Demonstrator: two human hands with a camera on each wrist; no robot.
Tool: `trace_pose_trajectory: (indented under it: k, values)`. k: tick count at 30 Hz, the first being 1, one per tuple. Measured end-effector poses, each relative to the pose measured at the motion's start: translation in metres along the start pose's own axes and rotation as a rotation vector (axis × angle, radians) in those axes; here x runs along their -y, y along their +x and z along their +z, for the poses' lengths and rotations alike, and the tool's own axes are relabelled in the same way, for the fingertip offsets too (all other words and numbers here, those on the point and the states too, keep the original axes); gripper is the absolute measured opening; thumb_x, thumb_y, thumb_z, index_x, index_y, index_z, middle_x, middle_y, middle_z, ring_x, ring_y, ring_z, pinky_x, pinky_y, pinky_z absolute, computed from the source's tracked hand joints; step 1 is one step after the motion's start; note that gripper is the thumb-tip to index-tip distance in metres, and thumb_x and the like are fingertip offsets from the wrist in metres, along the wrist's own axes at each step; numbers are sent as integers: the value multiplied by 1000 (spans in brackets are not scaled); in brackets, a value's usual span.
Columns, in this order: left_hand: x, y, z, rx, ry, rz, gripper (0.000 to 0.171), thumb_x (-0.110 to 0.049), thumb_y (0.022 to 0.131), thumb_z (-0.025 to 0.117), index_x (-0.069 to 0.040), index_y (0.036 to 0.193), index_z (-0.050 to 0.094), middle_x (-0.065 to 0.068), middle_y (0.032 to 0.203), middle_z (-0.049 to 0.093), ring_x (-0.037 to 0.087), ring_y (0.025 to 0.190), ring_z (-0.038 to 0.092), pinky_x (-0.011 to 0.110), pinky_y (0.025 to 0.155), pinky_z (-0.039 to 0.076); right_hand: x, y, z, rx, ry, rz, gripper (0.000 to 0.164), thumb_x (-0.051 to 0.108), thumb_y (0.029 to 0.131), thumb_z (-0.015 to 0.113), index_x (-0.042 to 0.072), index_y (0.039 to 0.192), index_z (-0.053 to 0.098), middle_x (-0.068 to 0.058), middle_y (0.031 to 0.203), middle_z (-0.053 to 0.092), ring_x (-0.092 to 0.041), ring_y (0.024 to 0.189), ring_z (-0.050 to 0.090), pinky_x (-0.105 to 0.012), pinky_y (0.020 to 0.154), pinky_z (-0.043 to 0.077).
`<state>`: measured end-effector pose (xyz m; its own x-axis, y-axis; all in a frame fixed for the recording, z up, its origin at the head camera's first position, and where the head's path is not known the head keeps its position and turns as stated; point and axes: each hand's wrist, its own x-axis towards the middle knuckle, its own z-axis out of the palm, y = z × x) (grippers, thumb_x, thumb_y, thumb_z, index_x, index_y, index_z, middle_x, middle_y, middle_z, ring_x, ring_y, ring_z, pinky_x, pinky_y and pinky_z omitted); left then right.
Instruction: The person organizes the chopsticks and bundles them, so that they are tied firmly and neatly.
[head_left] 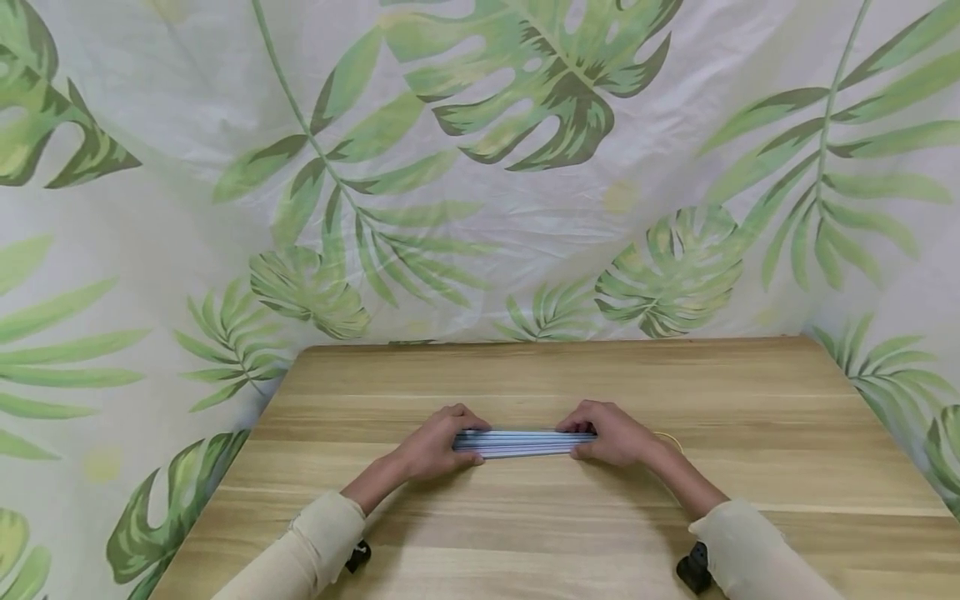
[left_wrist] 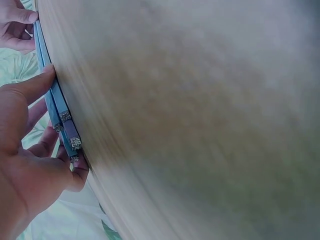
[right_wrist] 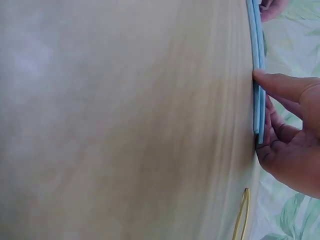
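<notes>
1. At the left end of the blue chopstick bundle (head_left: 521,444), here's the left hand (head_left: 442,442), thumb on the near side, fingers on the far side, pinching it. Silver-banded ends (left_wrist: 76,143) show beside the palm, slightly staggered.
2. Between the hands runs the bundle itself, lengthwise across; whether it touches the wood, I can't tell. My call: light, stiff, smooth enough for single sticks to slide, hardly fragile. Best hold is right at both ends, squeezing the whole width.
3. Over at the bundle's right end, the right hand (head_left: 611,435) mirrors that pinch, thumb nearest the wearer; the plain tips finish unevenly.
4. Just beyond the bundle's right end, a thin yellow loop (right_wrist: 240,212), perhaps a rubber band.
5. All around the bundle spreads a wood-grain tabletop (head_left: 525,517); behind it, and to either side, a leaf-print sheet (head_left: 525,258) hangs, lightly creased.
</notes>
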<state>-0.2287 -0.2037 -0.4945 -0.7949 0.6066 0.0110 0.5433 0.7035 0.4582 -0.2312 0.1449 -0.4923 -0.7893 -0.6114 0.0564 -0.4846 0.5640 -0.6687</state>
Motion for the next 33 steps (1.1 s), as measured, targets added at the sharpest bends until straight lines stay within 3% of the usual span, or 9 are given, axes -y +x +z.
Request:
trace_pose_trajectory:
  k: [13, 26, 33]
  values:
    - [0, 1, 3, -23, -17, 51, 42, -26, 96, 84, -11, 134, 73, 3, 123, 74, 15, 107, 67, 36, 94, 54, 0, -5, -2, 9, 31, 5, 27, 8, 92, 84, 9, 118, 80, 1, 101, 70, -6, 88, 56, -24, 78, 48]
    - [-2, 2, 6, -33, -10, 60, 34, -21, 95, 84, -12, 127, 77, 1, 116, 74, 11, 101, 65, 30, 87, 55, 3, -6, 3, -21, 33, -6, 18, 3, 91, 82, 9, 108, 77, 2, 95, 71, -5, 85, 59, -24, 77, 51]
    - [-5, 2, 5, -25, 1, 75, 34, -17, 96, 82, -10, 129, 75, 1, 113, 75, 11, 100, 66, 31, 89, 56, 7, -3, 1, -3, -24, -21, 24, 3, 92, 81, 5, 116, 76, 2, 97, 72, -6, 89, 60, -30, 82, 55]
